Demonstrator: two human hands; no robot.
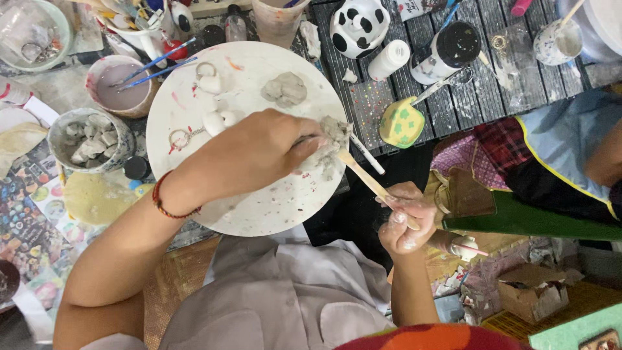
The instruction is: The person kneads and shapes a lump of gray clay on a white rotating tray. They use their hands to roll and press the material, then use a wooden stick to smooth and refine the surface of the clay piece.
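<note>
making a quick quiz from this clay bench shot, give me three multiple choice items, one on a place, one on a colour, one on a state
1. Where does the separate grey clay lump lie?
A. on the round white board
B. in the pink bowl
C. on the dark slatted mat

2. What colour is the band on the left wrist?
A. blue
B. red
C. white

3. How does the right hand stand to the wooden stick?
A. apart from it
B. gripping its lower end
C. flat on top of it

Answers
1. A: the lump rests on the round white board, near its top edge.
2. B: a thin red cord circles the wrist.
3. B: the fingers close round the stick, whose tip meets the clay piece held by the left hand.
</note>
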